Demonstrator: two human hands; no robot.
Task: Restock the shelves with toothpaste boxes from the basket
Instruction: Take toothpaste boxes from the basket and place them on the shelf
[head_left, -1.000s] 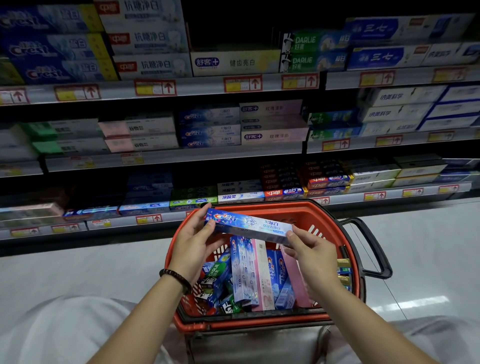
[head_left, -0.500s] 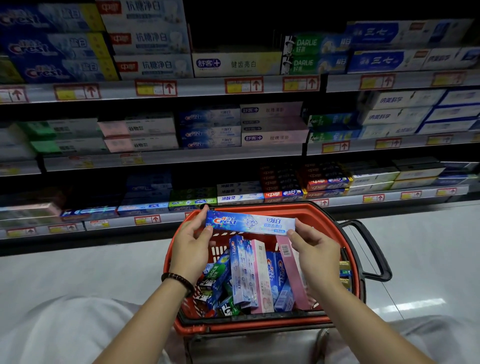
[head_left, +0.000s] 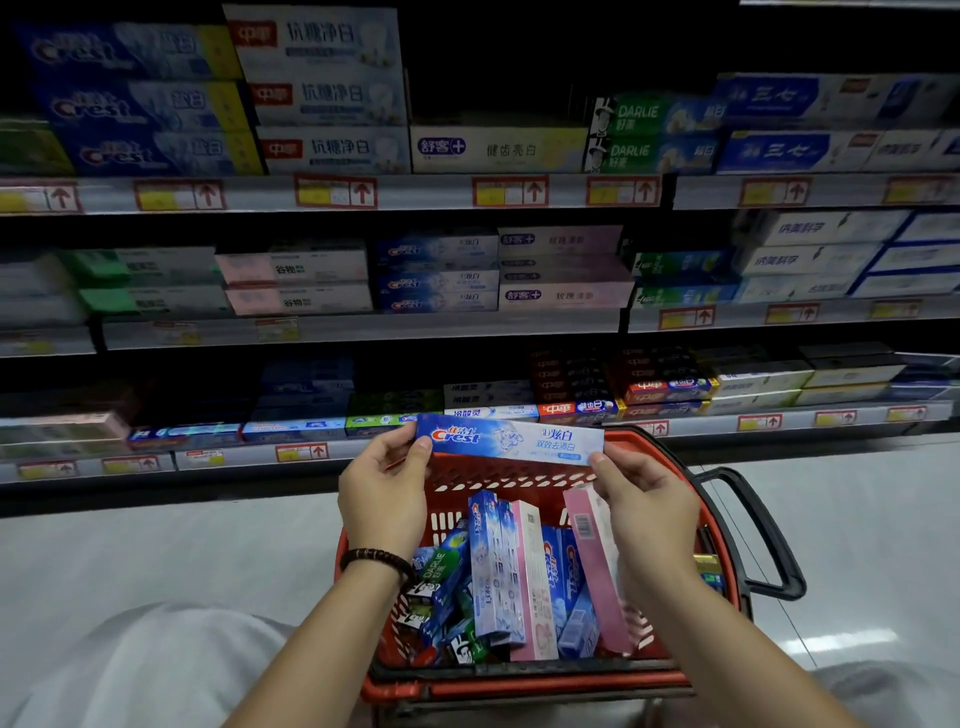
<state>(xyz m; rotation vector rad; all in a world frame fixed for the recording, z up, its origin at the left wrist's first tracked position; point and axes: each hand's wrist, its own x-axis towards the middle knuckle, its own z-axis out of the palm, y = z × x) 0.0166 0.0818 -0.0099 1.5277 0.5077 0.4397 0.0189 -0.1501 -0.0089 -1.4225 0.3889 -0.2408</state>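
A blue and white Crest toothpaste box (head_left: 511, 441) is held level above the far rim of the red basket (head_left: 524, 686). My left hand (head_left: 384, 488) pinches its left end, and my right hand (head_left: 641, 499) pinches its right end. Several more toothpaste boxes (head_left: 511, 571), blue, pink and green, stand and lie inside the basket. Three shelf levels (head_left: 363, 327) in front of me carry rows of toothpaste boxes.
The basket has a black handle (head_left: 753, 525) sticking out to the right. Pale glossy floor (head_left: 156, 545) lies between me and the shelves. Price tags with red arrows line the shelf edges (head_left: 332, 192). My light trousers (head_left: 130, 670) show at the bottom.
Both hands have lifted the Crest box higher and turned its front face toward me, up to the level of the lowest shelf edge. The view has moved closer to the shelves.
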